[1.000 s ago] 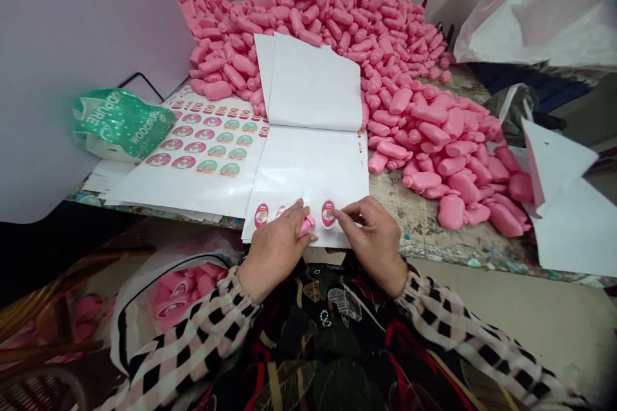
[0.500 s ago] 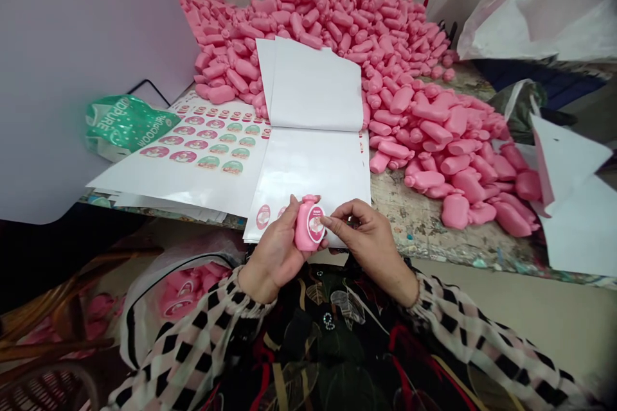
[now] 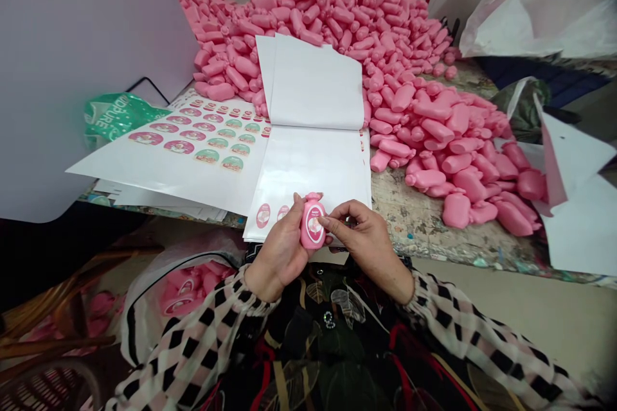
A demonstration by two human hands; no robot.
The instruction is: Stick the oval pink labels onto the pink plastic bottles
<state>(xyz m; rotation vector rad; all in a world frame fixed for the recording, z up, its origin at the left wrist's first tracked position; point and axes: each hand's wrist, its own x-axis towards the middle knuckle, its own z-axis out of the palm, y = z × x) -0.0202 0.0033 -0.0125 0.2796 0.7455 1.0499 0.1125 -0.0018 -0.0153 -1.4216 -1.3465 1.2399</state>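
A small pink plastic bottle (image 3: 306, 234) stands upright in my left hand (image 3: 282, 244), which is wrapped round it with the thumb along its left side. On its front is an oval label (image 3: 315, 226) in white and darker pink. My right hand (image 3: 364, 237) is closed, its thumb pressed on the label's right part and its other fingers bent beside the bottle; what lies behind that thumb is hidden. Under both hands rests a white sticker sheet (image 3: 313, 167), with oval stickers (image 3: 263, 215) along its near edge.
A big heap of pink bottles (image 3: 337, 6) covers the table's back and right. Left lies a printed sticker sheet (image 3: 159, 164) beside a green bag (image 3: 113, 117). White paper (image 3: 581, 205) hangs over the right edge. Below left, a clear bag (image 3: 139, 308) contains labelled pink bottles.
The bottle has turned a little, so its label now faces me more squarely. My right thumb has stayed on the label. The printed sheet's left corner appears farther left and higher.
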